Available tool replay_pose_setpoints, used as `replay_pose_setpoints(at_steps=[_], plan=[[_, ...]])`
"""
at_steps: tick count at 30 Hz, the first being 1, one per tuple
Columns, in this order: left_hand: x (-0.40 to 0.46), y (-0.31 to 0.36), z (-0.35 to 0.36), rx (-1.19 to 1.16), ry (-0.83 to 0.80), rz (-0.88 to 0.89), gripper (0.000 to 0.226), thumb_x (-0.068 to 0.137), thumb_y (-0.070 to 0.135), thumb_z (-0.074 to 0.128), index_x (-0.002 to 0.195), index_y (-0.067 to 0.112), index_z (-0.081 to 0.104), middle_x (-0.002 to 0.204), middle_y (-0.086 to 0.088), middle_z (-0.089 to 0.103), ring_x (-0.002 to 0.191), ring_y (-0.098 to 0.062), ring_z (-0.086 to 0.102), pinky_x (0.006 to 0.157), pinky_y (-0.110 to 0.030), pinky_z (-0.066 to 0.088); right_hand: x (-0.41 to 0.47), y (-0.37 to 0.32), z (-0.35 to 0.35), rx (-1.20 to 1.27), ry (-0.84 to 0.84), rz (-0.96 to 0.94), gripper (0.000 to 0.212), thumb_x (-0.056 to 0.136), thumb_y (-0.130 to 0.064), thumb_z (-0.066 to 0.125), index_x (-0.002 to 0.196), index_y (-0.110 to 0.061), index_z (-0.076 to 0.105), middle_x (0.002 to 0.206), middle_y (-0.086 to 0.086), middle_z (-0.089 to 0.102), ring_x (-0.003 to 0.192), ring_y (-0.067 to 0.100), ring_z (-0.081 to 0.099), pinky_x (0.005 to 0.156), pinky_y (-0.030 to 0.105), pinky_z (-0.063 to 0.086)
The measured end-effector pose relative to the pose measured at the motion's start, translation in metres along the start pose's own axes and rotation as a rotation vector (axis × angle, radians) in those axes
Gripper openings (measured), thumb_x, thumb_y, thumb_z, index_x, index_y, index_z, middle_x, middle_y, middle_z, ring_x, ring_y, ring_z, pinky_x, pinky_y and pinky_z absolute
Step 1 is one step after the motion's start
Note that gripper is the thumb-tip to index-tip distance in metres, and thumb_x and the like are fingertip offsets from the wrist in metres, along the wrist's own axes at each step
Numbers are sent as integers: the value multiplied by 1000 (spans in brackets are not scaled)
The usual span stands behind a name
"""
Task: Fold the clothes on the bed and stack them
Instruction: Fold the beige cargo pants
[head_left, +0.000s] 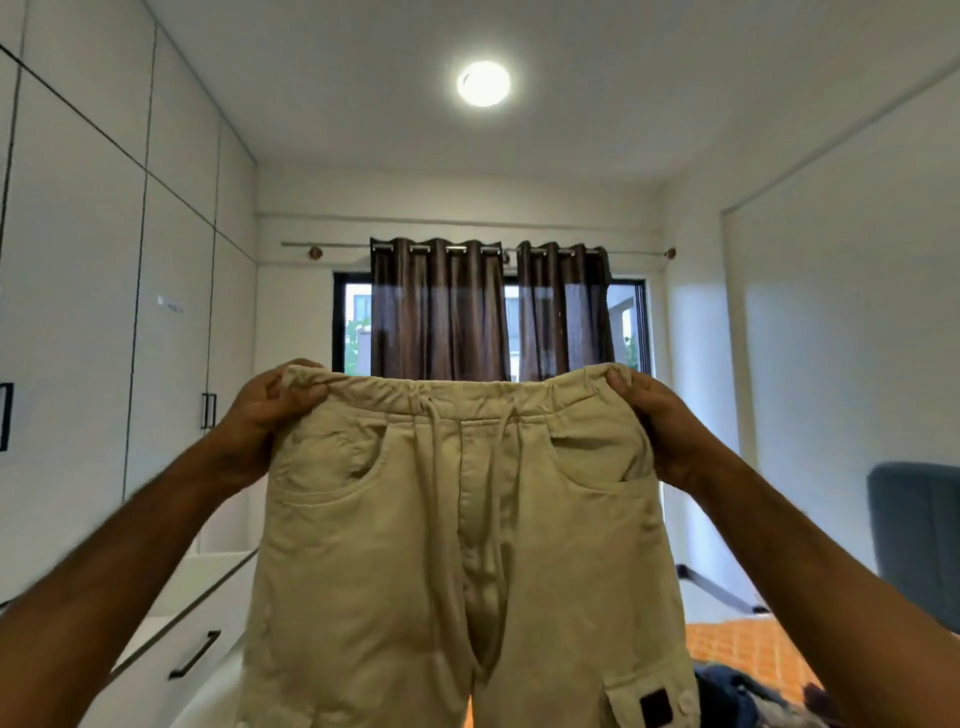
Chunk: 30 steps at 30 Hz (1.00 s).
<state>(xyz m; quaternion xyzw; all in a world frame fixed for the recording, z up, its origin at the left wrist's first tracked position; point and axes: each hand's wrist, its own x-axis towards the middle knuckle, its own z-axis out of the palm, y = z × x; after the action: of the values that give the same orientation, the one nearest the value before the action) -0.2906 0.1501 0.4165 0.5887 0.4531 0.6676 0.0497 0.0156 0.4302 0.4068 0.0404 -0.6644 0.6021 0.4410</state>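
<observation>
A pair of beige cargo trousers (467, 545) hangs in the air in front of the camera, held up by its elastic waistband with the front side facing the viewer. The left hand (265, 415) pinches the left corner of the waistband, thumb curled over the front of the fabric and the other fingers behind it. The right hand (657, 421) grips the opposite corner in the same way, thumb on the front edge. The two hands are well apart, so the waistband is stretched roughly level between them, and the trousers drop straight down from there, out of the lower edge of the view. A drawstring (462, 467) dangles down the middle over the fly, and a flap pocket with a dark patch (652, 704) shows on the lower right leg.

Below and to the right, behind the trousers, lies the bed (748, 649) with an orange patterned cover, and a dark bundle of clothes (737, 696) rests on it. Brown curtains (488, 312) hang over the window behind, white wardrobes (104, 312) line the left wall, and a ceiling lamp (483, 83) is lit.
</observation>
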Motion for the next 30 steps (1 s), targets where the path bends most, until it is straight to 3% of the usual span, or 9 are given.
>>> replay_pose_setpoints(at_steps=[3,9,13,16,19,23,25,27,30], plan=[[18,4,17,30,151,-58,31,72,26,72,96,11,61,83,-3,66,81,-20,61,67,-27,56,21,-15,-3,-108,71,60,20,102,-19,54,106,-5,67,97,14,74,86,24,72,71,32,60],[69,-1,51,247,381,-104,34,82,8,77,112,1,62,100,-11,66,91,-25,61,78,-33,51,58,-6,-1,-288,373,205,26,79,-25,77,95,-4,75,96,19,75,93,33,70,88,53,58],[99,16,90,321,420,-35,28,82,14,75,106,10,61,93,1,62,88,-18,59,79,-33,50,72,-25,37,-332,469,104,17,90,-18,72,75,-15,66,87,9,68,77,18,62,78,36,55],[105,23,130,384,377,-6,29,84,18,73,109,14,57,93,5,59,85,-12,58,80,-33,50,81,-26,71,-314,446,54,12,90,-24,72,79,-20,69,90,7,69,80,18,63,80,37,58],[100,15,163,359,206,-11,14,95,36,58,103,24,54,97,1,62,90,-16,61,85,-39,53,84,-12,104,-294,319,72,23,93,-38,68,87,-16,71,92,11,73,83,21,69,82,39,59],[85,25,165,-118,131,-146,38,105,32,31,97,16,65,83,-6,62,70,-15,59,58,-28,52,74,-7,116,-223,111,58,52,86,-61,67,111,-16,71,101,5,76,95,20,74,87,39,60],[82,33,153,-239,29,-216,41,104,27,27,105,11,65,93,-15,63,74,-22,60,52,-29,57,72,-9,110,-233,52,31,37,90,-43,71,113,-14,70,100,5,77,93,19,75,85,36,61],[77,41,146,-136,-55,-193,34,104,22,31,114,12,62,104,-22,66,81,-29,65,57,-34,59,69,-14,109,-203,50,-5,20,96,-19,65,111,-7,69,96,9,76,85,19,73,78,32,61],[81,32,128,341,186,138,29,100,8,53,128,15,53,101,-12,64,77,-18,65,61,-33,57,75,-27,105,-191,45,-54,18,101,-7,54,114,1,64,90,5,72,76,13,71,66,23,59]])
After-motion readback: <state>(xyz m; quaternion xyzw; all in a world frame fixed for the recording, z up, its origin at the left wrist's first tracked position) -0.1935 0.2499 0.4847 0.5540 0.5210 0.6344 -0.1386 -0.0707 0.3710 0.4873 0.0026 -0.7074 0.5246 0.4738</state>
